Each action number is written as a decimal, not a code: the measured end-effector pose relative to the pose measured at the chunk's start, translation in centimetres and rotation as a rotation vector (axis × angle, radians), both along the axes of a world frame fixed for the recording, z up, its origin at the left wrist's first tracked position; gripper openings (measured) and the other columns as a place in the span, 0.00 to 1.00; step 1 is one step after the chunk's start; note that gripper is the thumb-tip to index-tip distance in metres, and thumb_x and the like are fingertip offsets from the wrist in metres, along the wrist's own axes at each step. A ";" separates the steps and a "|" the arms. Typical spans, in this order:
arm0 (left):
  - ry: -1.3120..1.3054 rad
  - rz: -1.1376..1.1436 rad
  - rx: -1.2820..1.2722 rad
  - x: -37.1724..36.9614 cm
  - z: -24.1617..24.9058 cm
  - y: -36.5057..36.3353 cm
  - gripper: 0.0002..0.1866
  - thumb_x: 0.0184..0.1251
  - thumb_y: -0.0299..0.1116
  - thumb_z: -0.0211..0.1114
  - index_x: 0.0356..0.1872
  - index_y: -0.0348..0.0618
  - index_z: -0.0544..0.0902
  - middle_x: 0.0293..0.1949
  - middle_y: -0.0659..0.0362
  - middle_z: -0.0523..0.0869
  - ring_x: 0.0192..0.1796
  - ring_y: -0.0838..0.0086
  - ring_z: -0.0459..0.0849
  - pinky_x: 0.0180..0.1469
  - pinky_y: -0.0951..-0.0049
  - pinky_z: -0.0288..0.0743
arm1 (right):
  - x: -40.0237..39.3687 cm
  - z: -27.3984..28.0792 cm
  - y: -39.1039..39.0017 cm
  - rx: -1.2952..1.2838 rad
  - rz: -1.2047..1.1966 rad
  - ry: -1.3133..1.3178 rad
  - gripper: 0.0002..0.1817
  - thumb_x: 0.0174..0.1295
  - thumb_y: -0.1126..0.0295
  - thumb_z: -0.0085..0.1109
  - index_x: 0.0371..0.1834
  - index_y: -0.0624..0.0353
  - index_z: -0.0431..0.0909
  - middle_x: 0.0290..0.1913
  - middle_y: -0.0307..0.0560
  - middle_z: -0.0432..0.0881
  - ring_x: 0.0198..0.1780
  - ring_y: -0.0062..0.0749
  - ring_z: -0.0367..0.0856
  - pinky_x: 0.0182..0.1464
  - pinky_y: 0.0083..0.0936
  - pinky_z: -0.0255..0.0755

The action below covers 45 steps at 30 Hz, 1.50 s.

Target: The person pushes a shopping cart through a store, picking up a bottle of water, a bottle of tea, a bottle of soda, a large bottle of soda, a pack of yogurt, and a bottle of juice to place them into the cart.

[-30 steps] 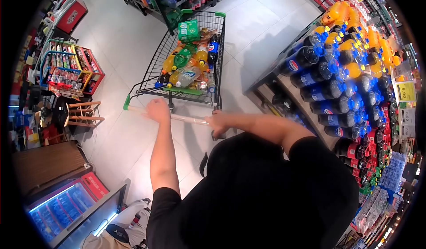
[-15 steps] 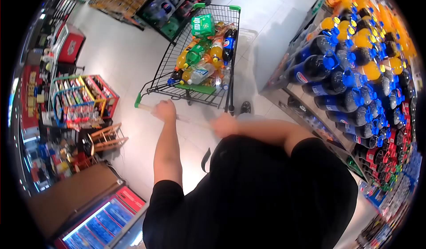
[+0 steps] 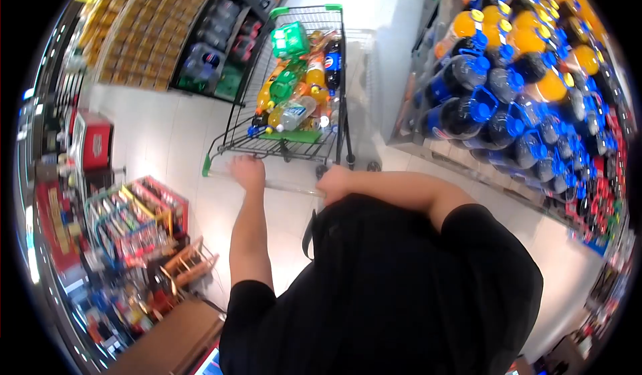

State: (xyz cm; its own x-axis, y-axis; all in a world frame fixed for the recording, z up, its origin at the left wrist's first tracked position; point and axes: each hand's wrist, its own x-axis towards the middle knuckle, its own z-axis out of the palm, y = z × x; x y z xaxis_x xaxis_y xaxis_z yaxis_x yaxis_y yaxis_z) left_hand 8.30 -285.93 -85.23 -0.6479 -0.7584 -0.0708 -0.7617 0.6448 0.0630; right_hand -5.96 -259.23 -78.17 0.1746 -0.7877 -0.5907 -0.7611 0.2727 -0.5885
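Ahead of me stands a wire shopping cart (image 3: 231,131) with green corner caps. My left hand (image 3: 247,172) is wrapped round the left part of its pale handle (image 3: 289,186). At the handle's right end, my right hand (image 3: 334,183) is closed on the bar, its fingers partly hidden. Inside the cart lie several drink bottles, among them a dark cola bottle with a blue label (image 3: 333,64), a clear bottle (image 3: 298,113), a green bottle (image 3: 287,81) and orange ones. A green-wrapped pack (image 3: 289,39) rests at the far end.
Large bottles of cola and orange drink (image 3: 461,117) are stacked close on the right. On the left are a rack of packaged goods (image 3: 137,218), a wooden stool (image 3: 190,265) and a red box (image 3: 93,141). Stacked cans (image 3: 144,34) and a dark drinks shelf (image 3: 214,47) stand at the front left.
The surroundings have shifted in view: the bottle stack sits nearer, and the left rack and stool are lower. More of the can stack shows. Both hands stay on the handle.
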 end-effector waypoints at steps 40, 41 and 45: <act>-0.561 -0.964 0.585 -25.4 10.0 -4.2 0.50 0.57 0.84 0.56 0.37 0.37 0.93 0.40 0.37 0.91 0.52 0.43 0.89 0.56 0.54 0.80 | -11.1 22.9 12.3 -0.724 -1.733 1.344 0.37 0.54 0.64 0.80 0.69 0.55 0.77 0.72 0.54 0.76 0.71 0.53 0.75 0.71 0.43 0.72; -0.574 -0.974 0.576 -25.7 10.9 -3.8 0.49 0.57 0.84 0.57 0.35 0.37 0.93 0.39 0.37 0.91 0.52 0.43 0.89 0.56 0.55 0.80 | -12.2 22.9 12.8 -0.696 -1.738 1.358 0.33 0.53 0.66 0.79 0.65 0.55 0.80 0.68 0.53 0.78 0.68 0.52 0.77 0.68 0.43 0.73; -0.637 -1.018 0.576 -28.2 9.2 -3.4 0.54 0.54 0.89 0.51 0.38 0.39 0.93 0.45 0.41 0.92 0.55 0.46 0.89 0.57 0.54 0.80 | -16.1 23.6 13.1 -0.660 -1.751 1.384 0.11 0.52 0.71 0.75 0.34 0.55 0.80 0.38 0.45 0.79 0.44 0.46 0.80 0.44 0.40 0.77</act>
State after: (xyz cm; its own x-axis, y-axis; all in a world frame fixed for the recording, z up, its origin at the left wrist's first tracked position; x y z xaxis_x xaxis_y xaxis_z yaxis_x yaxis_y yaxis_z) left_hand -19.87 -289.36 -76.03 -0.6384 0.2817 -0.7163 0.0427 0.9422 0.3324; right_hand -22.06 -246.18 -54.58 -0.7714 0.2495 0.5854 0.0246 0.9309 -0.3644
